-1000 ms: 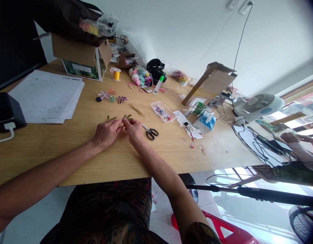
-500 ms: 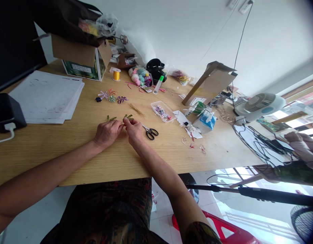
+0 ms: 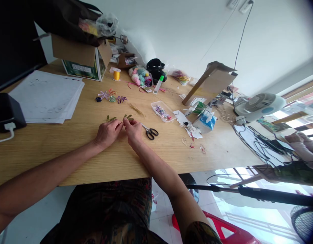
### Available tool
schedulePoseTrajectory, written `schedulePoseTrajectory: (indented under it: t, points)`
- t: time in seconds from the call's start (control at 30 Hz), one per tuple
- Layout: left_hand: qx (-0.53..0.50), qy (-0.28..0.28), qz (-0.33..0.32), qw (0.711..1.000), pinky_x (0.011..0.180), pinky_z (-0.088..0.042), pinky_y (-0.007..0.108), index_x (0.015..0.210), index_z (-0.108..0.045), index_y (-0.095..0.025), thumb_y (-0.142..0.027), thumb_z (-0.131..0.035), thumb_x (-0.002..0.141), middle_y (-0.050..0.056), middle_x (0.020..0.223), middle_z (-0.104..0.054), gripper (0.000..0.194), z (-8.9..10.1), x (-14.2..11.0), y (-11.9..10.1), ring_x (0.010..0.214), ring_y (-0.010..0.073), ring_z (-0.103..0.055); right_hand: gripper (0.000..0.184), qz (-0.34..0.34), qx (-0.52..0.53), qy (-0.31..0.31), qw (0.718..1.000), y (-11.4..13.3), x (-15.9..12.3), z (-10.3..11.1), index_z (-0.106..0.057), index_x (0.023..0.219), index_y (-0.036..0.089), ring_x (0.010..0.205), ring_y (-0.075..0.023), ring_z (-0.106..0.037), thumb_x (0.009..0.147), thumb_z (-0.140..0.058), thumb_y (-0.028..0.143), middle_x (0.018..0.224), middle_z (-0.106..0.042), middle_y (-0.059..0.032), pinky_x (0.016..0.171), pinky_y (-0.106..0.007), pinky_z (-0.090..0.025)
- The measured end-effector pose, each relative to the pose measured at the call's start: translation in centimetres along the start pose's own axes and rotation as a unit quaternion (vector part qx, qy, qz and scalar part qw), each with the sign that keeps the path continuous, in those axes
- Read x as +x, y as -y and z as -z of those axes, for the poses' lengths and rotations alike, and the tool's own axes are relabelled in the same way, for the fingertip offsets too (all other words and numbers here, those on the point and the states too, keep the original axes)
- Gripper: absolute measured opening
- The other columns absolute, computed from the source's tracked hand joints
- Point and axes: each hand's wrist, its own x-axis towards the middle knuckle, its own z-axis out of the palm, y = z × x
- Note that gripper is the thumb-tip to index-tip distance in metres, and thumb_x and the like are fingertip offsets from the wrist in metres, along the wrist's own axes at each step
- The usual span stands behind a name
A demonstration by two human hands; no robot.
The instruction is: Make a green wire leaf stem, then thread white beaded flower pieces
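Observation:
My left hand (image 3: pixel 108 134) and my right hand (image 3: pixel 132 130) meet almost fingertip to fingertip just above the wooden table, both pinched closed. A small green leaf sprig (image 3: pixel 128 117) sticks out beyond the right fingers, which grip it. Whatever the left fingertips pinch is hidden. Another green leaf sprig (image 3: pixel 111 119) shows just past the left knuckles; whether it is touched I cannot tell. Black-handled scissors (image 3: pixel 151 133) lie right of my right hand, blades partly behind it. Beyond the hands is a bundle of thin golden wires (image 3: pixel 136 109).
Small coloured flower pieces (image 3: pixel 112 98) lie farther back, near a yellow thread spool (image 3: pixel 116 74). A clear tray of beads (image 3: pixel 163 112) stands right of the wires. Paper sheets (image 3: pixel 46 96) cover the left. Another person's hands (image 3: pixel 298 139) are at the far right, beyond cables.
Both hands stay in nearly the same place, with only slight finger movement; the left fingertips have shifted a little. Nothing on the table has visibly moved.

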Motion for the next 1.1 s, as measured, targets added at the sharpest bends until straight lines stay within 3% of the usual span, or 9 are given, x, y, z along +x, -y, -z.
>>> schedulePoseTrajectory:
  t: [0.1,0.27,0.37,0.47,0.63,0.73,0.87,0.97,1.1]
  points:
    - [-0.156,0.011,0.113,0.981,0.056,-0.038,0.027,0.066,-0.06,-0.019,-0.036,-0.058,0.081,0.001,0.059,-0.06,0.023,-0.1,0.3,-0.2,0.053,0.0133,-0.051,0.021,0.008,-0.005,0.004,1.0,-0.1,0.1,0.0,-0.057,0.06,0.016,0.052,-0.008,-0.041,0.073,-0.068,0.027,0.056,-0.053,0.0026,0.052,-0.023,-0.035]
    - [-0.475,0.114,0.31,0.815,0.045,-0.033,0.026,0.062,-0.055,-0.019,-0.031,-0.062,0.073,0.0,0.055,-0.05,0.018,0.4,1.3,0.0,0.046,0.0103,-0.043,0.02,0.026,0.005,0.037,0.999,-0.2,-0.1,-0.1,-0.055,0.061,0.018,0.053,-0.0087,-0.042,0.075,-0.065,0.028,0.057,-0.053,0.003,0.053,-0.024,-0.037]
    - [-0.518,0.164,0.345,0.765,0.043,-0.033,0.026,0.06,-0.053,-0.02,-0.032,-0.063,0.072,-0.001,0.054,-0.047,0.02,0.7,1.6,0.1,0.044,0.0089,-0.038,0.022,0.039,-0.001,0.051,0.998,-0.1,-0.3,-0.1,-0.053,0.06,0.019,0.055,-0.0092,-0.043,0.076,-0.065,0.03,0.057,-0.051,0.0032,0.055,-0.024,-0.037]
    - [-0.488,0.143,0.317,0.801,0.046,-0.036,0.026,0.063,-0.056,-0.019,-0.037,-0.064,0.074,0.001,0.057,-0.052,0.023,0.8,1.4,0.2,0.047,0.0106,-0.044,0.022,0.04,-0.006,0.053,0.998,0.0,-0.3,-0.1,-0.054,0.061,0.018,0.057,-0.0099,-0.044,0.076,-0.064,0.031,0.058,-0.052,0.0028,0.056,-0.024,-0.038]
    - [-0.228,-0.006,0.129,0.965,0.061,-0.044,0.029,0.078,-0.065,-0.018,-0.041,-0.071,0.072,0.003,0.07,-0.065,0.024,0.6,0.5,0.2,0.062,0.0154,-0.057,0.018,0.032,-0.001,0.033,0.999,0.3,-0.3,-0.1,-0.055,0.063,0.017,0.055,-0.009,-0.044,0.075,-0.063,0.027,0.057,-0.05,0.0033,0.056,-0.023,-0.039]
    - [-0.092,-0.03,0.042,0.994,0.064,-0.044,0.028,0.081,-0.068,-0.019,-0.037,-0.068,0.077,0.004,0.073,-0.068,0.019,0.6,0.2,0.4,0.065,0.0164,-0.059,0.018,0.033,-0.002,0.033,0.999,0.4,-0.4,-0.1,-0.055,0.063,0.017,0.055,-0.0086,-0.043,0.075,-0.062,0.028,0.058,-0.05,0.0036,0.056,-0.023,-0.04]
    - [-0.065,-0.031,0.029,0.997,0.063,-0.043,0.028,0.074,-0.068,-0.019,-0.035,-0.062,0.081,0.004,0.07,-0.069,0.018,0.6,0.1,0.2,0.062,0.016,-0.059,0.02,0.041,0.01,0.035,0.999,0.1,-0.3,-0.1,-0.053,0.061,0.017,0.057,-0.009,-0.045,0.075,-0.064,0.028,0.057,-0.051,0.0037,0.056,-0.022,-0.039]
    - [-0.162,-0.009,0.114,0.98,0.059,-0.043,0.028,0.069,-0.066,-0.019,-0.034,-0.062,0.078,0.003,0.064,-0.067,0.018,0.3,0.2,0.0,0.057,0.0151,-0.057,0.019,0.035,0.016,0.036,0.999,-0.2,-0.2,-0.1,-0.054,0.061,0.017,0.057,-0.0093,-0.045,0.076,-0.064,0.024,0.058,-0.052,0.0038,0.057,-0.023,-0.039]
    - [-0.434,0.085,0.305,0.843,0.047,-0.037,0.025,0.062,-0.061,-0.017,-0.026,-0.064,0.074,0.002,0.057,-0.059,0.015,0.4,0.8,-0.3,0.047,0.0108,-0.049,0.018,0.036,-0.007,0.04,0.999,-0.2,-0.4,-0.2,-0.053,0.062,0.018,0.055,-0.0094,-0.046,0.078,-0.062,0.022,0.057,-0.052,0.0048,0.057,-0.023,-0.039]
